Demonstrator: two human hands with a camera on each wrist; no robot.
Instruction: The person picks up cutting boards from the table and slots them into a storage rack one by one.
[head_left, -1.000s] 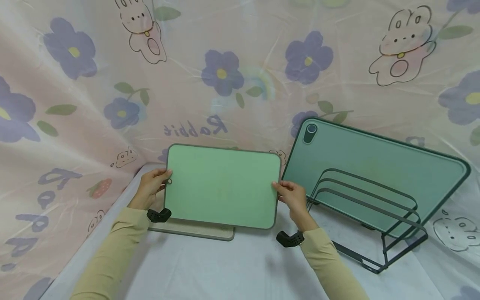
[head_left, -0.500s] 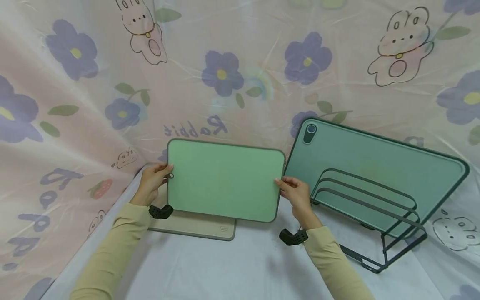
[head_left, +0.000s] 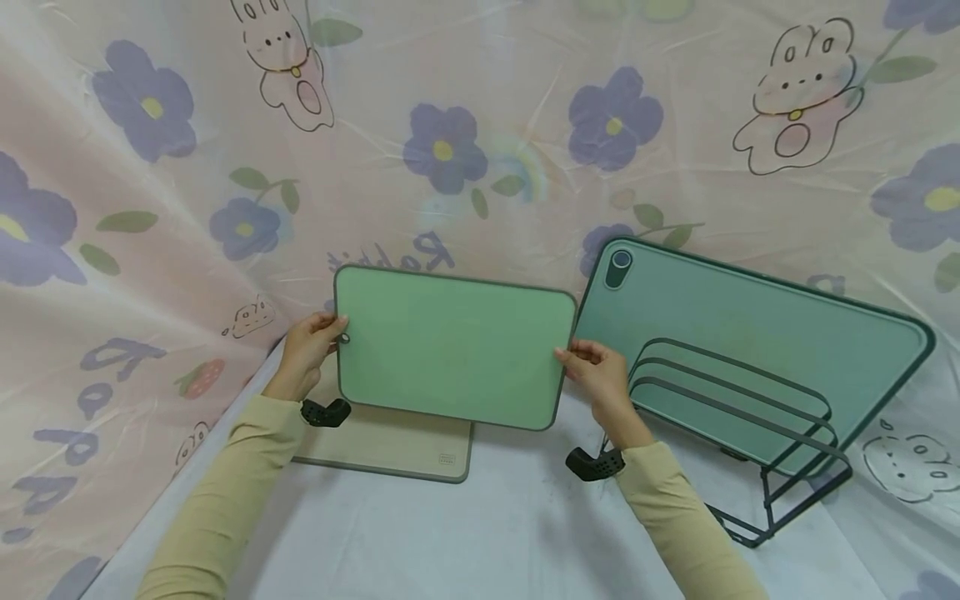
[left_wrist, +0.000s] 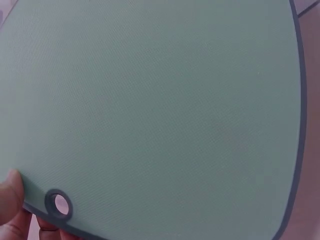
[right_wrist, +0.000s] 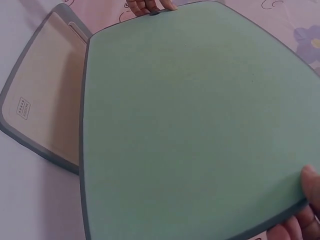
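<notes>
Both hands hold a light green cutting board (head_left: 453, 346) with a grey rim, raised and tilted above the table. At its left edge, beside a small ringed hole (left_wrist: 59, 204), my left hand (head_left: 303, 354) pinches the board, thumb on the front face. My right hand (head_left: 598, 375) pinches the opposite edge, thumb in front and fingers behind. Below and partly hidden lies a beige cutting board (head_left: 397, 442) with a grey rim; its printed mark shows in the right wrist view. A larger green cutting board (head_left: 720, 325) leans in a black wire rack (head_left: 772, 500) at the right.
White cloth covers the table (head_left: 420, 542). Behind it hangs a curtain (head_left: 517, 75) printed with flowers and rabbits. The rack's wire loops stand just right of my right hand.
The light green board has risen and shifted slightly right with both hands, uncovering more of the beige board below. The large board and rack stay in place.
</notes>
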